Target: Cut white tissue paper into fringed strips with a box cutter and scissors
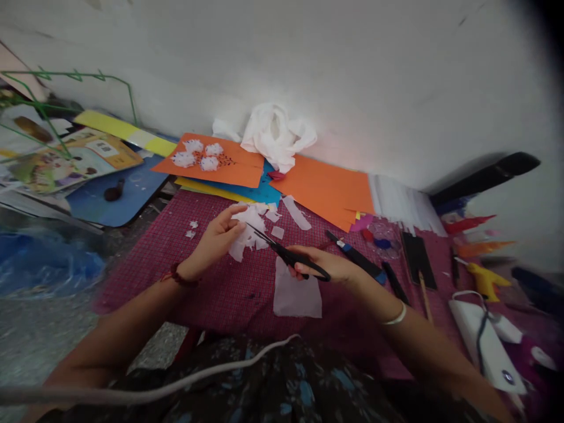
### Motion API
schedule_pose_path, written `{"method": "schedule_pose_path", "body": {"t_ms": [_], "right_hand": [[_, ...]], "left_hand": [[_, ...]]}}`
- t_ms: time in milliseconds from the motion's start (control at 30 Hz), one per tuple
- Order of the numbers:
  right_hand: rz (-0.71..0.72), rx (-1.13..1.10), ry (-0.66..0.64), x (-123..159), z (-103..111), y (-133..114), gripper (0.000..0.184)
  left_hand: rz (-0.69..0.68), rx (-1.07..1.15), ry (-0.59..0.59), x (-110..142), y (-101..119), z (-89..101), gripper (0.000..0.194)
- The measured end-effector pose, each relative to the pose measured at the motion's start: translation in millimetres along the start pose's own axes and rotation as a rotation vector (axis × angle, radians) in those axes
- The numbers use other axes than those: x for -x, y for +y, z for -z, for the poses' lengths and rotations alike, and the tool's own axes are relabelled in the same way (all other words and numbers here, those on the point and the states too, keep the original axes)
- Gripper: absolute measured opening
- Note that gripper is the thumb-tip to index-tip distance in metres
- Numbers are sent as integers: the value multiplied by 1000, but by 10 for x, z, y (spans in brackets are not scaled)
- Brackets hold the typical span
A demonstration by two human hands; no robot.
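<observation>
My left hand (pixel 221 239) pinches a small white piece of paper between thumb and fingers, over the table's middle. In my right hand (pixel 324 264) is a pair of black-handled scissors (pixel 288 255), its blades parted and pointing left toward that piece. Under the hands lie torn and cut white paper scraps (pixel 240 247). A square white sheet (pixel 298 299) rests below the scissors, and a white strip (pixel 296 212) lies farther back. Which edge of the held piece meets the blades is hard to make out.
An orange sheet (pixel 238 167) bears several white fluffy flowers (pixel 183 159). Crumpled white tissue (pixel 275 132) sits against the wall. A blue cutter knife (pixel 356 257), a yellow glue gun (pixel 487 281) and a white power strip (pixel 484 341) lie to the right. A white cable (pixel 220 369) crosses my lap.
</observation>
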State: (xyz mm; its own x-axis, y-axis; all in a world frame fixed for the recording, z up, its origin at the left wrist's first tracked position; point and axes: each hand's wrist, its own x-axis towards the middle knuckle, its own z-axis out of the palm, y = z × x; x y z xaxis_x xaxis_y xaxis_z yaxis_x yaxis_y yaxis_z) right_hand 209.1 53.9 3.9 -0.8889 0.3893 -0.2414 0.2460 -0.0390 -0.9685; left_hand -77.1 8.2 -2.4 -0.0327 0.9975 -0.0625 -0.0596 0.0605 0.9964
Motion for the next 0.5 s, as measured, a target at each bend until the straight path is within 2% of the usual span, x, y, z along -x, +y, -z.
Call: {"method": "schedule_pose_path", "body": {"t_ms": [233,400,500], "right_hand": [[-94,-167,-35,-83,98,122,59],[-131,-129,-82,-108,175,177,68],[-132,-85,-99,-131,203,181,71]], "left_hand": [[131,146,19,-37,-169,24,51],[236,46,-91,-36,-115,57,89],[263,0,-131,-35,-54,50,97]]}}
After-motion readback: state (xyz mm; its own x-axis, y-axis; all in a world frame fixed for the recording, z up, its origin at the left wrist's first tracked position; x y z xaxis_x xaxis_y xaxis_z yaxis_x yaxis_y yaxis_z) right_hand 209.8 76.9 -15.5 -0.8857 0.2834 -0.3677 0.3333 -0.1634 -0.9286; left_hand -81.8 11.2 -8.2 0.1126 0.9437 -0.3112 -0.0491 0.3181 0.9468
